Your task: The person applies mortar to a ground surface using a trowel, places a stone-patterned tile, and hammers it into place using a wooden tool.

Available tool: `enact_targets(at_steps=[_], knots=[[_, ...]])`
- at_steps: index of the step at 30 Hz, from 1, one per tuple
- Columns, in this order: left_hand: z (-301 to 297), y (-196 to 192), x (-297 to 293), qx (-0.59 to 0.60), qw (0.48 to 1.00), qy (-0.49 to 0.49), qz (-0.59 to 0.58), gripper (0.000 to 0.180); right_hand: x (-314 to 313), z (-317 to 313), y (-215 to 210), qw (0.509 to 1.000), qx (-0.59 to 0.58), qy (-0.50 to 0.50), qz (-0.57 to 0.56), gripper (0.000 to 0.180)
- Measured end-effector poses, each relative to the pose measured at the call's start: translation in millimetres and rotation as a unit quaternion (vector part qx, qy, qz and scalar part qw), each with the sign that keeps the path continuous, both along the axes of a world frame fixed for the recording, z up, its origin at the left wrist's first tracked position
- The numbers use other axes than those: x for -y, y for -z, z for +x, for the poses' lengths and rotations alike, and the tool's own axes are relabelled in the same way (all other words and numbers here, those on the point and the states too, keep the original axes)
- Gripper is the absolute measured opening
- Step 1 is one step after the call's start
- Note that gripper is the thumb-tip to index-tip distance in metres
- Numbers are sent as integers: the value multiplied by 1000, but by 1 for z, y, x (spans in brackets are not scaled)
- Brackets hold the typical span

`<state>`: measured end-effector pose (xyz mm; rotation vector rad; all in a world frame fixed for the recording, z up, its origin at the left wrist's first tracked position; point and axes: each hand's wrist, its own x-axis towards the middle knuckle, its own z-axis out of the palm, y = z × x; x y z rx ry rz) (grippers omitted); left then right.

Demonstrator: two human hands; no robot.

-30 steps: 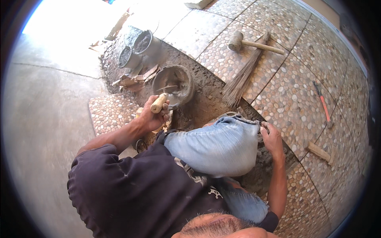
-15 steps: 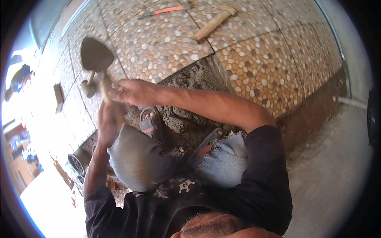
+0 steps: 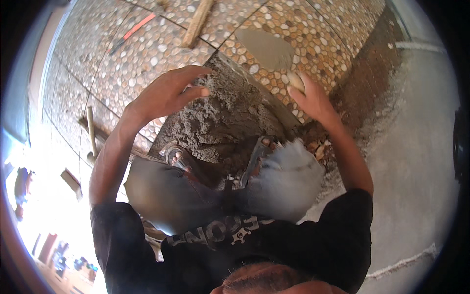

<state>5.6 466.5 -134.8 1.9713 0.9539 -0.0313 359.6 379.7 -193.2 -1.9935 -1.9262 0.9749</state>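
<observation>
Floor: pebble-faced tiles (image 3: 325, 29) spanning top & L; smooth grey concrete (image 3: 416, 157) spreading on far R.
Mortar bed (image 3: 220, 112): lying rough, lumpy & damp-looking betw. tiles, just ahead of sandalled feet (image 3: 177, 158).
Trowel (image 3: 267, 49): blade pointing up-L, hanging over tile just R of bed; can't tell if touching.
R hand (image 3: 313, 98): wrapping round trowel handle, thumb showing, some fingers hidden.
L hand (image 3: 169, 95): hovering nr bed's upper-L edge, holding nothing; fingers curving, thumb standing well apart.
Loose tools: red-handled tool (image 3: 139, 27) & timber piece (image 3: 198, 24) lying on tiles, well apart from blade.
Blade angle: judging by lumps, any pass over mortar prob. calling for lead edge slightly raised; steep tip likely digging in.
Wrist: best staying loose, strokes running light & even.
Free fingers: best keeping clear of blade's path.
Footing: toes sitting close to mortar; prob. worth watching, lest sandals be marking it.
</observation>
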Motion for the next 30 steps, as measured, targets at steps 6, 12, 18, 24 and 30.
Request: enact_targets(at_steps=[6,12,18,24,30], knots=[[-7,-58,21,42,966,-139,-213,55,88,19,-32,973,23,130,-190,45],[26,-103,135,47,924,-178,-335,40,102,-37,-41,985,-15,98,-144,48],[15,-57,290,-15,924,-244,-294,34,22,-129,-34,959,-22,146,-241,42],[-14,-47,365,-38,906,-289,-307,33,15,-168,-2,960,11,165,-225,46],[-21,-36,407,2,965,-205,-162,29,-4,-175,4,962,-38,185,-199,55]])
